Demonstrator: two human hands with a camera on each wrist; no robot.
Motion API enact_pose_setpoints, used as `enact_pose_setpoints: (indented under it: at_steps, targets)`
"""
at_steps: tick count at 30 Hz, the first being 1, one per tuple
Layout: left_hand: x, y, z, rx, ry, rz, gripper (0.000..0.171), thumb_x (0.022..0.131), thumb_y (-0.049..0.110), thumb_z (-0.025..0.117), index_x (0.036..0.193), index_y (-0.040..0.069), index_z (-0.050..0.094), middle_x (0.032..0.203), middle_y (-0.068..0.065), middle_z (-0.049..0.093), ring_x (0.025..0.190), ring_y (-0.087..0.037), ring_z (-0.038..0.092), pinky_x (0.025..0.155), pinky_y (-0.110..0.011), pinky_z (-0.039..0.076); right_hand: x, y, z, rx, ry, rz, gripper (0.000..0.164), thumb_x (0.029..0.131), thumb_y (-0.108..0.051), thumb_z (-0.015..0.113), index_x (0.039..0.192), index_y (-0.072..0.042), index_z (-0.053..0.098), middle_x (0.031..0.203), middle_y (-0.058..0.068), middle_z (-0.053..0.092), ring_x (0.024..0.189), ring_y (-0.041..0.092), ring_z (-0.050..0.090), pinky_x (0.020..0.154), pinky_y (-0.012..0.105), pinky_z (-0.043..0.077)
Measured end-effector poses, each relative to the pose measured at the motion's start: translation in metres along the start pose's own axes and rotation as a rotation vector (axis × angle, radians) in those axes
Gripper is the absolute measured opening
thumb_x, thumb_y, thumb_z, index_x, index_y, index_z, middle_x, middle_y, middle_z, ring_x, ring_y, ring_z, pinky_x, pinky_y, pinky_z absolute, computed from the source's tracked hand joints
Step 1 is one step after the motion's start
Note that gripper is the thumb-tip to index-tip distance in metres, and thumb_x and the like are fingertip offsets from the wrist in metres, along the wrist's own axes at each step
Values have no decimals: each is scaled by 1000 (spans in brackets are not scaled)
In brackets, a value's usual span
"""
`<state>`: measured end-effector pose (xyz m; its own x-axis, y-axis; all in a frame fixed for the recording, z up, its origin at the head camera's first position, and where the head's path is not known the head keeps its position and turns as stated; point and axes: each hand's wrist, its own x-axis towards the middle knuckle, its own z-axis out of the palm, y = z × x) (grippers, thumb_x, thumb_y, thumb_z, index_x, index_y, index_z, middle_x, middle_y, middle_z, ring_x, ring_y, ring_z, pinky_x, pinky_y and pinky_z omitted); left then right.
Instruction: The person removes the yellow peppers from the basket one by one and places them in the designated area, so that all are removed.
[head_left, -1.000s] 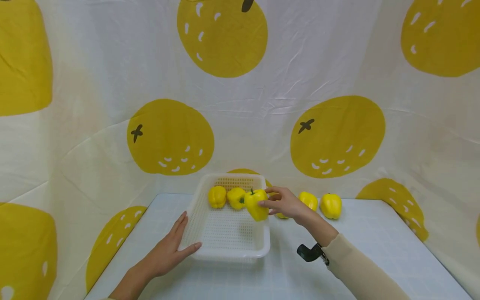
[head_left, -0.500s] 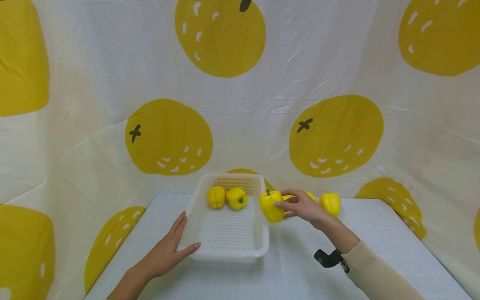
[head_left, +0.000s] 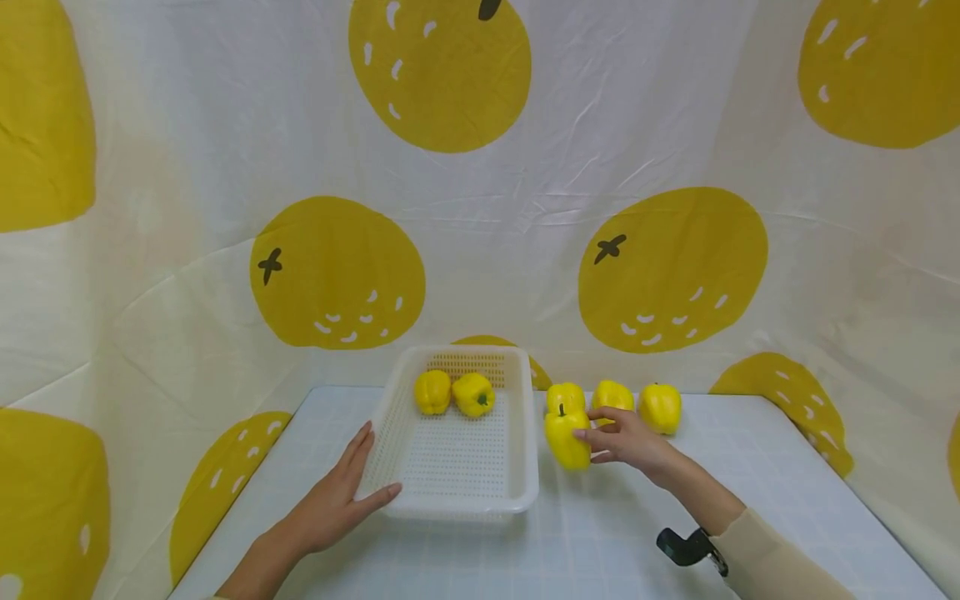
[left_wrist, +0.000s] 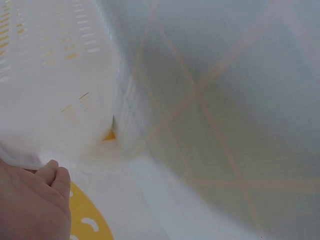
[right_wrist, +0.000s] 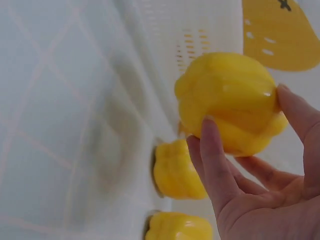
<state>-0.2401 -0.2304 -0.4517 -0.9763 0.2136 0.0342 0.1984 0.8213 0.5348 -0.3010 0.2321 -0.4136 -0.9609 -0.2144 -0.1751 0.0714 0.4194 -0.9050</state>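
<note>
My right hand (head_left: 630, 446) holds a yellow bell pepper (head_left: 567, 440) upright by its right side, just right of the white basket (head_left: 457, 505). The right wrist view shows the thumb and fingers spread around this pepper (right_wrist: 227, 95), above the table. My left hand (head_left: 341, 504) rests against the basket's near left corner, fingers straight along the outer side and thumb at the rim. In the left wrist view its fingertips (left_wrist: 61, 177) touch the basket's edge (left_wrist: 60, 115). Two yellow bell peppers, one on the left (head_left: 432, 392) and one with its stem forward (head_left: 473, 395), lie inside the basket.
Three more yellow bell peppers stand in a row right of the basket: one behind the held pepper (head_left: 566, 396), a middle one (head_left: 611, 395) and a right one (head_left: 660, 408). A pale checked cloth (head_left: 600, 542) covers the table, and a fruit-print curtain (head_left: 510, 275) hangs behind.
My right hand has carried its bell pepper from over the basket's right part to the right and nearer, past the rim. The left hand and basket hold still.
</note>
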Motion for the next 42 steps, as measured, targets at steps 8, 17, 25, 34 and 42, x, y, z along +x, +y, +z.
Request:
enact_pose_setpoints:
  at_steps: [8, 17, 25, 34, 42]
  targets:
    - [0, -1, 1, 0, 8, 9, 112, 90, 78, 52, 165, 9, 6, 173, -7, -2, 155, -39, 19, 118, -66, 24, 0, 22, 6, 17, -14, 24, 75, 92, -36, 77, 143, 9, 46, 119, 16, 70, 97, 25, 70, 89, 45, 60]
    - [1, 0, 0, -5, -5, -5, 112, 90, 78, 52, 165, 9, 5, 173, -8, -2, 155, -40, 17, 118, -66, 23, 1, 37, 18, 41, -19, 84, 71, 93, -34, 77, 141, 9, 48, 115, 16, 71, 94, 27, 72, 86, 44, 61]
    - [1, 2, -2, -7, -5, -4, 113, 90, 78, 52, 165, 9, 5, 173, -9, -2, 155, -40, 18, 117, -66, 24, 1, 39, 17, 55, -42, 83, 71, 96, -38, 72, 140, 12, 46, 112, 16, 72, 95, 28, 72, 87, 44, 60]
    - [1, 2, -1, -2, -5, -4, 113, 89, 79, 52, 165, 9, 5, 173, -8, -2, 155, -39, 18, 118, -66, 25, 4, 41, 16, 46, -71, 97, 70, 101, -42, 64, 141, 13, 46, 109, 13, 70, 92, 27, 71, 85, 43, 61]
    - [0, 2, -1, -7, -1, 2, 113, 90, 79, 52, 166, 10, 5, 173, -8, -3, 155, -39, 18, 118, -66, 25, 6, 43, 18, 61, -60, 144, 64, 101, -45, 63, 132, 10, 55, 115, 15, 67, 95, 25, 69, 86, 41, 60]
